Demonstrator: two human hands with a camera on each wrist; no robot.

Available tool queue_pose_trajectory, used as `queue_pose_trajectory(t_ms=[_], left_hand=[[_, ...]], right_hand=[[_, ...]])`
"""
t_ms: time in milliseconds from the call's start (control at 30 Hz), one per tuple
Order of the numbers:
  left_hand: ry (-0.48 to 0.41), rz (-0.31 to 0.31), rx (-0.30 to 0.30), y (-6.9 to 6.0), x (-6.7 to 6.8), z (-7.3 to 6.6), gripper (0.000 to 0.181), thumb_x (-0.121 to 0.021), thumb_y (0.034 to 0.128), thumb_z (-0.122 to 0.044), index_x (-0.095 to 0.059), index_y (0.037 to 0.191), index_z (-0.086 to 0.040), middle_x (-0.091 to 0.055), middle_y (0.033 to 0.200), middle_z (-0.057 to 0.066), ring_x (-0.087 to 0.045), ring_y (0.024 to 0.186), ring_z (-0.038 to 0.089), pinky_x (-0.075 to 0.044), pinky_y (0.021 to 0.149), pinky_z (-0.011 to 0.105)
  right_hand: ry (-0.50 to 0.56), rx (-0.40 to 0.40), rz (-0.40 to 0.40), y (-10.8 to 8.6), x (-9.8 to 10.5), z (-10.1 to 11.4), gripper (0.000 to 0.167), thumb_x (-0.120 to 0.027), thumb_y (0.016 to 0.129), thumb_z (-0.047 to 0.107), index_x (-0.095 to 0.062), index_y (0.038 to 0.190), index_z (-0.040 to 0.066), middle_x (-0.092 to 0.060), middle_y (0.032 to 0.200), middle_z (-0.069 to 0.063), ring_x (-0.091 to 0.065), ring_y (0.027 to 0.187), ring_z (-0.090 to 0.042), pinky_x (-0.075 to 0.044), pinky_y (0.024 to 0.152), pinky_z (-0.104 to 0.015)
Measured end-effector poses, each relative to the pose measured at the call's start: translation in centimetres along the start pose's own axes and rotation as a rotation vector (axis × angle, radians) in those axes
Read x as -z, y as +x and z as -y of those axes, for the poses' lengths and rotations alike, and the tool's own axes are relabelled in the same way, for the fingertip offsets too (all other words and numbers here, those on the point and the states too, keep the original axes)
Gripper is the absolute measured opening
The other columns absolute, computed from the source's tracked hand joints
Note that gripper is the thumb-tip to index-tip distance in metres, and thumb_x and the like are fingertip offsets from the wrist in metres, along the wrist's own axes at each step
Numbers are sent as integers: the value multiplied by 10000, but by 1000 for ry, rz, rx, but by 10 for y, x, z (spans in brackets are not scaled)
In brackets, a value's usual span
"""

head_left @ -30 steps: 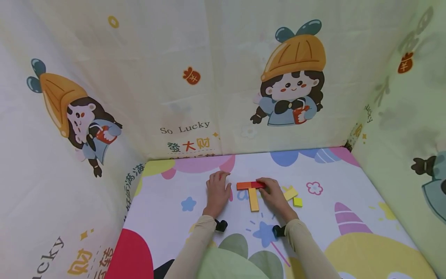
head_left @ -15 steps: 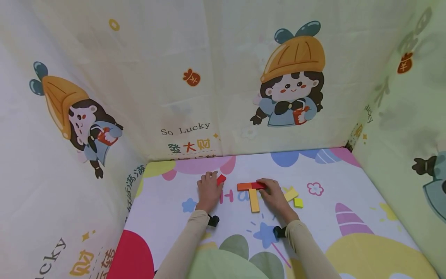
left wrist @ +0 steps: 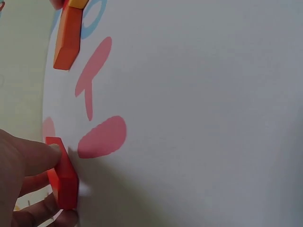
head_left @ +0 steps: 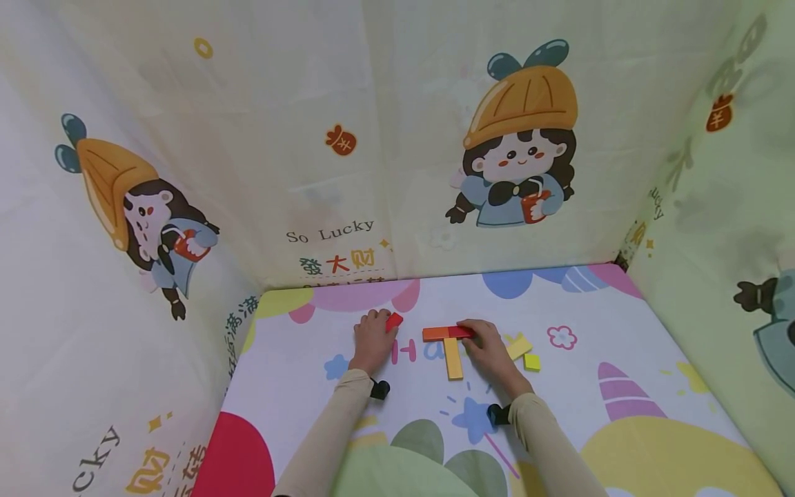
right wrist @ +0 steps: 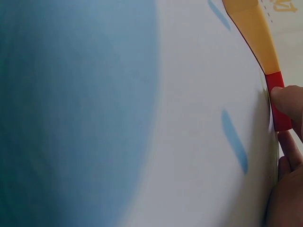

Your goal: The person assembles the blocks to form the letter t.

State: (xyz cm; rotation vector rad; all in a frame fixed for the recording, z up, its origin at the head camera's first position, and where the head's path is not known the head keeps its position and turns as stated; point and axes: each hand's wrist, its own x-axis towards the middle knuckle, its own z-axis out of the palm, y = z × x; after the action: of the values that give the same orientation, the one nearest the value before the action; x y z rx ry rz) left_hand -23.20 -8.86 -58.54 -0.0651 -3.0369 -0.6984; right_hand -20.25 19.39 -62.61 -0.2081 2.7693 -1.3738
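Pinching loose red block [left wrist: 65, 184] | left fingers [left wrist: 38, 157], shifted leftward | right fingers [right wrist: 289, 100] still gripping abutting red block [right wrist: 282, 122]

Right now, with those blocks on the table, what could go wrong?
The red block in the left hand could bump the orange block if brought across too fast. The right hand pinches the red end block, so a twitch might push the row crooked. The yellow cube lies near that wrist and could get knocked.
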Motion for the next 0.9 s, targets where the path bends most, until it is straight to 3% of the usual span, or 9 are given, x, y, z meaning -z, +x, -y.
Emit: queue_pose_trajectory(t_ms=[267, 533, 733, 900], left_hand=[[-28, 41, 11, 2, 3, -6, 505, -730, 974, -258, -586, 1436, -117, -612, 1303, 152, -574, 1168, 305, -498, 992, 514], [-98, 66, 69, 11, 0, -14, 549, -720, 982, -290, -540, 1481, -148, -594, 1349, 130, -569, 1207, 279, -528, 1018, 498], [-166, 81, 107, 17, -3, -26, 530, -683, 997, -290, -534, 1501, -227, -604, 1326, 124, -592, 1148, 314, -588, 941, 484], [-189, 87, 98, 20, -9, -35, 513, -679, 997, -281, -540, 1491, -278, -602, 1291, 106, -597, 1105, 304, -618, 852, 432]], right_hand=[[-3, -4, 4, -1, 1, 0, 452, -650, 1023, 120, -579, 1458, 221, -546, 1532, -67, -370, 1478, -355, -358, 1214, -609], [7, -11, 5, -1, 0, 1, 444, -652, 1023, 125, -585, 1449, 231, -551, 1524, -51, -366, 1486, -334, -362, 1218, -594], [21, -19, 12, -3, 1, 4, 437, -649, 1025, 137, -588, 1441, 257, -550, 1508, -28, -356, 1488, -320, -373, 1215, -584], [19, -31, 9, -3, 1, 4, 431, -648, 1027, 150, -589, 1440, 259, -545, 1511, -19, -353, 1492, -315, -380, 1212, -578]])
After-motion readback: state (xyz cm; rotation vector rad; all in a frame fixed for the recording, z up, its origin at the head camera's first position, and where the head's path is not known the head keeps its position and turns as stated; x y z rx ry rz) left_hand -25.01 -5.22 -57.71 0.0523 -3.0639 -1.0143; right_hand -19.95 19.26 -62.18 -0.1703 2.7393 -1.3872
